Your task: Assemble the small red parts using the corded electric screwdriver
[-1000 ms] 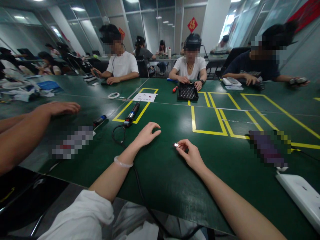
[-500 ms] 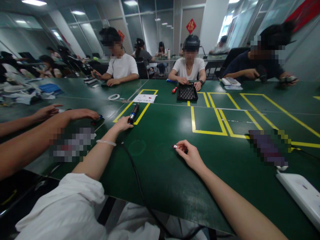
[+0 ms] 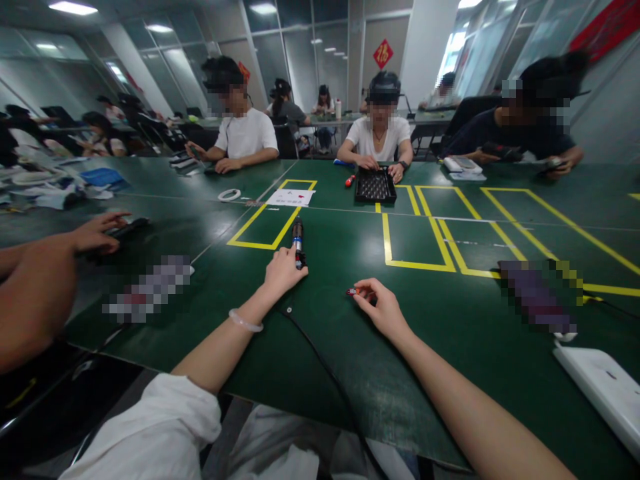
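My left hand (image 3: 286, 270) is wrapped around a dark electric screwdriver (image 3: 298, 237) with a blue and silver band, its narrow end pointing away from me. A black cord (image 3: 323, 370) runs from near that hand across the tabletop and over the front edge. Further right, my right hand (image 3: 380, 307) pinches a small red piece (image 3: 351, 292) with a pale patch between thumb and fingers, just above the green table (image 3: 320, 347). Fingers hide much of the piece, so its kind cannot be told.
Yellow tape rectangles (image 3: 419, 264) mark the tabletop. A neighbour's hand (image 3: 103, 233) rests at left near a blurred phone-like object (image 3: 150, 288). Another (image 3: 537, 293) lies right, beside a white device (image 3: 600, 393). Opposite, a person handles a black tray (image 3: 375, 199). A paper sheet (image 3: 291, 197) lies ahead.
My left hand has moved right and nearer with the screwdriver, out of the taped rectangle. The cord has shifted right. The neighbour's arm has drawn back left. My right hand has barely moved.
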`<state>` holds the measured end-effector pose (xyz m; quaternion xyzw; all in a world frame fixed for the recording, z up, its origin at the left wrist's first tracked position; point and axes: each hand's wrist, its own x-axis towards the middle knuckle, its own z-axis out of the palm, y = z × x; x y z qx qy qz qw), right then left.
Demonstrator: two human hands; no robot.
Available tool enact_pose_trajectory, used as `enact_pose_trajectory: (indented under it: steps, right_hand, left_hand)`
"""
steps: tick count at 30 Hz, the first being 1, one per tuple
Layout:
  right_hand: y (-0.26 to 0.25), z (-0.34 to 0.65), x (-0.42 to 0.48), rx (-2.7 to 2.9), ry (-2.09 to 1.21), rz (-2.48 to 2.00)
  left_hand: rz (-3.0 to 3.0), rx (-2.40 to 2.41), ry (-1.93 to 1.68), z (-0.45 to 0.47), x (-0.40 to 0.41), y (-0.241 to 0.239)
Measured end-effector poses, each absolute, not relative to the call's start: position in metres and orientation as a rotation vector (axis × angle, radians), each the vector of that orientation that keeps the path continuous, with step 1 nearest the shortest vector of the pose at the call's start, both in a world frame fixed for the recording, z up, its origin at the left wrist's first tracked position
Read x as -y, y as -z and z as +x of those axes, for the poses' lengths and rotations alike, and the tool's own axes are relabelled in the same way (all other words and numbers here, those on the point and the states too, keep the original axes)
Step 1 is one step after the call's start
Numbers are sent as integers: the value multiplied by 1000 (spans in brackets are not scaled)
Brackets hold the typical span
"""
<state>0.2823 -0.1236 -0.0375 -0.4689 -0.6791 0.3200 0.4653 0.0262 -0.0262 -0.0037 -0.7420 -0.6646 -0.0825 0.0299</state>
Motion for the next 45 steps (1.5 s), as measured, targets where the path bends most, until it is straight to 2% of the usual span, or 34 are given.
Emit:
enact_pose_trajectory:
  steps: [14, 30, 45]
  right_hand:
    - [39, 283, 123, 1753, -668, -1191]
    - [47, 276, 119, 1909, -585, -1231]
    - [33, 278, 131, 1948, -773, -1112]
  left_hand:
    - [-2721, 1639, 286, 93, 115, -6]
    - [-2759, 1621, 298, 94, 115, -2]
    - [-2601, 1689, 226, 92, 107, -3]
